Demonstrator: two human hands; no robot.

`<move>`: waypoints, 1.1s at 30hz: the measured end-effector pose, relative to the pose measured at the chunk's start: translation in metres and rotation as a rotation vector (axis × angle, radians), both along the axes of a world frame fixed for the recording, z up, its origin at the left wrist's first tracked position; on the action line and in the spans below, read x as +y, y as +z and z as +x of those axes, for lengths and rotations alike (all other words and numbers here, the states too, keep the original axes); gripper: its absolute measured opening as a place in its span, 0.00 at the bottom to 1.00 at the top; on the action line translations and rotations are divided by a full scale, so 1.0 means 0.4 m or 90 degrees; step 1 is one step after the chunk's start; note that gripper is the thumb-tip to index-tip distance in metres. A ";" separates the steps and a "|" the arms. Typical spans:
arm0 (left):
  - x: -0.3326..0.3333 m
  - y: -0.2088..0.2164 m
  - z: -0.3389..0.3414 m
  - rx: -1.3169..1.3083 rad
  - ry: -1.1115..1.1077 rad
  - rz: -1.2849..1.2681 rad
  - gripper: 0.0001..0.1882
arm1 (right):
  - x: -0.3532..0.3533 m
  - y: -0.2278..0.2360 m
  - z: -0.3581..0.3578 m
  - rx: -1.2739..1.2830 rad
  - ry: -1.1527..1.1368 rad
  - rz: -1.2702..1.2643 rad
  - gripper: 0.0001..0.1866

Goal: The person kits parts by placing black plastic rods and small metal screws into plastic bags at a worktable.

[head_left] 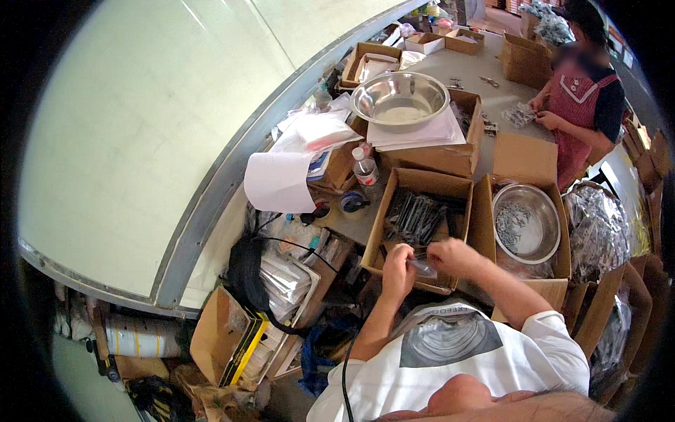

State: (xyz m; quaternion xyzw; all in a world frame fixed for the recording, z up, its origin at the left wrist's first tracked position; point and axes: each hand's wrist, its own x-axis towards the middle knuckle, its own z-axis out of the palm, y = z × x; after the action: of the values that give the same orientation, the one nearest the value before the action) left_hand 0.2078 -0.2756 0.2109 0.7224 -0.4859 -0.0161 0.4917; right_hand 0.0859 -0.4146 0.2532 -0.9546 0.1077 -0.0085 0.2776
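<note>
A small clear plastic bag (422, 268) is stretched between my two hands, above the near edge of an open cardboard box. My left hand (398, 271) pinches one side of it with the fingers closed. On the other side my right hand (455, 257) has its fingertips closed at the bag's edge. What lies inside the bag is too small to make out. Behind my hands, the cardboard box (375, 239) holds a pile of long dark metal pieces (420, 216). To the right, a steel bowl (543, 243) with small silvery hardware pieces (512, 224) sits in another box.
A large steel basin (401, 98) rests on papers over a box at the back. A plastic bottle (365, 169) and tape rolls (354, 202) stand left. Clear packets (598, 225) fill the right side. Across the table a co-worker (580, 105) handles small packets (520, 114).
</note>
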 end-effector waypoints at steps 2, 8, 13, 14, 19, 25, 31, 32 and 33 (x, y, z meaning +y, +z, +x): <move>0.011 -0.022 0.014 0.104 -0.099 0.075 0.06 | -0.065 -0.041 0.069 0.119 -0.035 -0.126 0.10; 0.046 -0.026 0.026 0.138 -0.032 0.068 0.07 | -0.150 -0.205 0.179 0.310 -0.030 -0.357 0.17; 0.086 -0.012 0.045 0.188 0.064 0.034 0.08 | -0.137 -0.210 0.189 0.386 0.044 -0.396 0.17; 0.089 -0.013 0.045 0.209 0.070 0.042 0.08 | -0.143 -0.244 0.187 0.383 0.043 -0.370 0.16; 0.090 -0.007 0.049 0.198 0.080 0.043 0.09 | -0.091 -0.156 0.188 0.439 0.119 -0.346 0.15; 0.068 -0.011 0.043 0.153 0.052 0.011 0.11 | -0.079 -0.167 0.191 0.503 0.133 -0.379 0.16; 0.064 -0.027 0.044 0.094 0.037 0.075 0.12 | -0.103 -0.193 0.196 0.565 0.129 -0.359 0.17; 0.062 -0.034 0.046 0.106 0.032 0.087 0.12 | -0.105 -0.193 0.197 0.568 0.103 -0.333 0.18; 0.061 -0.039 0.049 0.119 0.028 0.100 0.12 | -0.104 -0.190 0.198 0.570 0.079 -0.308 0.19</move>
State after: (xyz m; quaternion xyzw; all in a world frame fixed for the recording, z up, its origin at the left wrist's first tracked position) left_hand 0.2273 -0.2514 0.1951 0.7648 -0.4190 -0.1103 0.4768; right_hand 0.1650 -0.4561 0.1773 -0.9061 0.1544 0.3932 -0.0244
